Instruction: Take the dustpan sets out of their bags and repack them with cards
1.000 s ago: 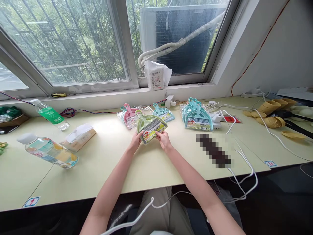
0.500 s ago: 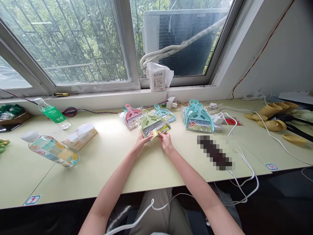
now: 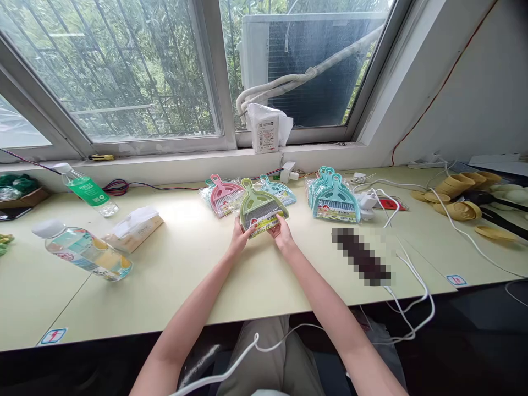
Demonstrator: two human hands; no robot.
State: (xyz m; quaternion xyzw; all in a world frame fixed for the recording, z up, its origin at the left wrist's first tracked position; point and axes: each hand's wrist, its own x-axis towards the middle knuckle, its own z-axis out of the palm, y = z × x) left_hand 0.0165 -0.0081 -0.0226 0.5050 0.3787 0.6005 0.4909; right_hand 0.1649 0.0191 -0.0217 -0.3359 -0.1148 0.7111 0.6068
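Shifted outward since the earlier frame, the right hand [image 3: 282, 236] now pinches the lower right corner of a wrapped green dustpan-and-brush set [image 3: 260, 208], its thumb having lain nearer the middle of the label. The left hand [image 3: 238, 237] holds the lower left edge, thumb in front; fingers of both hands are nearly closed on the set, partly hidden behind it. The set is tilted over the table [image 3: 198, 280], in front of a pink set [image 3: 223, 193] and a blue set [image 3: 277, 188]; stacked turquoise sets [image 3: 336, 193] lie to the right.
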